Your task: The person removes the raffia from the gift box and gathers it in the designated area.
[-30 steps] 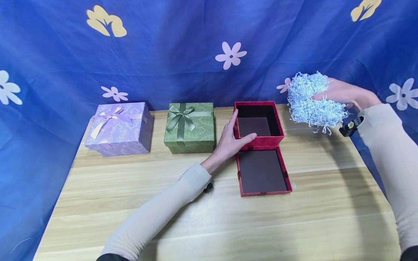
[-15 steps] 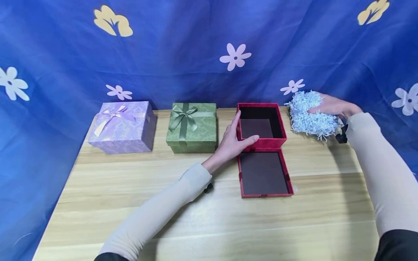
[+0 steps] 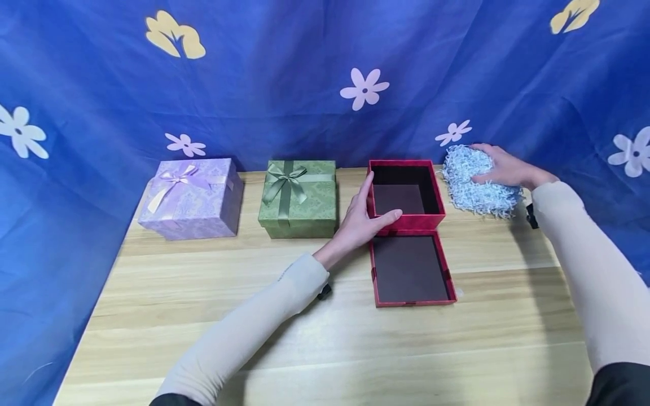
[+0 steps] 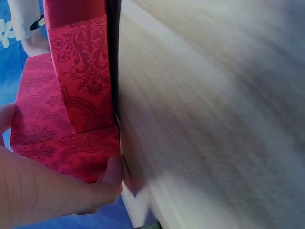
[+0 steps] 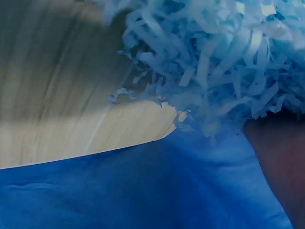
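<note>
one left hand point(image 3: 358, 219), spread wide against one red box point(image 3: 417, 221) right of centre; one right hand point(image 3: 505, 167), partly curled, gripping pale-blue paper shreds point(image 3: 479, 195), upper right.

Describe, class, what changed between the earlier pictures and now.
The blue shredded paper and the right hand came down, slightly leftward, toward the table, beside the red box; whether the hand grips is unclear. Unchanged: left hand on the red box, lid, green box, purple box.
</note>
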Action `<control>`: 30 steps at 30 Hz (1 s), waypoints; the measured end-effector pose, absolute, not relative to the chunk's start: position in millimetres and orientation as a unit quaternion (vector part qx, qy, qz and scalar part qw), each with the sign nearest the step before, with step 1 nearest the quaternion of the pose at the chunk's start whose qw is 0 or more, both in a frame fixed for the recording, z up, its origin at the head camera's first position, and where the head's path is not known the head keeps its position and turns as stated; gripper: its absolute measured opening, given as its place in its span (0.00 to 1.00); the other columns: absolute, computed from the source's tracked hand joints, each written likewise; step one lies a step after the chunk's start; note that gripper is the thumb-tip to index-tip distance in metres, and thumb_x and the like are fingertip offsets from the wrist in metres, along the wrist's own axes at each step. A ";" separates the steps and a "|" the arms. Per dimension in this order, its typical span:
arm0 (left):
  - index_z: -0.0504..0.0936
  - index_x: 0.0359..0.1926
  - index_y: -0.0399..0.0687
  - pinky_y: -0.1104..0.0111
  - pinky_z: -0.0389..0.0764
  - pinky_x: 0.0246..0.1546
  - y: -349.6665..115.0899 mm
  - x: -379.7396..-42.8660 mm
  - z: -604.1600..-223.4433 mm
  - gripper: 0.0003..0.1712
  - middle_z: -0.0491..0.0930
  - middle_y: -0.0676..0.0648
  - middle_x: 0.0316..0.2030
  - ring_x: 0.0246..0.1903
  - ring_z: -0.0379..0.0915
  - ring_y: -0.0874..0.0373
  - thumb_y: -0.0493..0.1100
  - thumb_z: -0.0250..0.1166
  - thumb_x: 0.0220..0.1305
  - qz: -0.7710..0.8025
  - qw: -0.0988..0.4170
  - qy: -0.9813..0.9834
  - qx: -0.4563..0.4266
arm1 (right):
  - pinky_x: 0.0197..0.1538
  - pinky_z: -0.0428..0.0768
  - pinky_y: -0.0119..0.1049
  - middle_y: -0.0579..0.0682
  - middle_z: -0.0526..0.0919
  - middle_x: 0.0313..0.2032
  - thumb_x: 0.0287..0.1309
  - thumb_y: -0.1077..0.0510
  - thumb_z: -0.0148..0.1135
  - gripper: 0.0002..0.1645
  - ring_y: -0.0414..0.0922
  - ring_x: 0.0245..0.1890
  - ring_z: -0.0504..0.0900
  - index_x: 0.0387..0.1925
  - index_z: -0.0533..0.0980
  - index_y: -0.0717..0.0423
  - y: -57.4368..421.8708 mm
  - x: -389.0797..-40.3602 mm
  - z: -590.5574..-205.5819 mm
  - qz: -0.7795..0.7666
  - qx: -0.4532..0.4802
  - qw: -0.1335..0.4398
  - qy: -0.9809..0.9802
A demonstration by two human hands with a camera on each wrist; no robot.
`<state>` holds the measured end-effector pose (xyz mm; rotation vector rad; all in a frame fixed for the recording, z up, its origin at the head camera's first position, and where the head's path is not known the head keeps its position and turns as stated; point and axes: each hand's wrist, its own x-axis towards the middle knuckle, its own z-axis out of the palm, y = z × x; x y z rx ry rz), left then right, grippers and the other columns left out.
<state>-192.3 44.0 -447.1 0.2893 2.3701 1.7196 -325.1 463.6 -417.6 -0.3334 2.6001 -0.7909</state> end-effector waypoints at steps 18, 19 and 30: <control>0.50 0.90 0.66 0.45 0.65 0.75 37.6 -179.7 -431.9 0.63 0.60 0.48 0.81 0.78 0.56 0.52 0.57 0.79 0.63 0.597 0.055 0.795 0.096 | 0.73 0.40 0.83 0.55 0.42 0.87 0.77 0.35 0.62 0.53 0.63 0.85 0.42 0.90 0.48 0.43 443.1 -261.7 -417.7 -0.340 -0.056 0.015 0.939; 0.51 0.89 0.67 0.44 0.64 0.75 36.3 -179.0 -429.8 0.63 0.60 0.49 0.81 0.78 0.55 0.52 0.57 0.79 0.62 0.598 0.052 0.794 0.097 | 0.74 0.43 0.81 0.54 0.43 0.87 0.77 0.35 0.62 0.52 0.62 0.85 0.42 0.90 0.49 0.42 440.4 -258.0 -418.6 -0.349 -0.053 0.006 0.936; 0.53 0.89 0.65 0.45 0.62 0.77 23.8 -177.5 -410.3 0.57 0.55 0.53 0.84 0.81 0.50 0.57 0.55 0.76 0.68 0.651 0.041 0.743 0.150 | 0.81 0.38 0.68 0.51 0.48 0.87 0.79 0.41 0.61 0.46 0.53 0.85 0.45 0.88 0.55 0.46 408.9 -220.1 -419.6 -0.404 -0.037 -0.080 0.911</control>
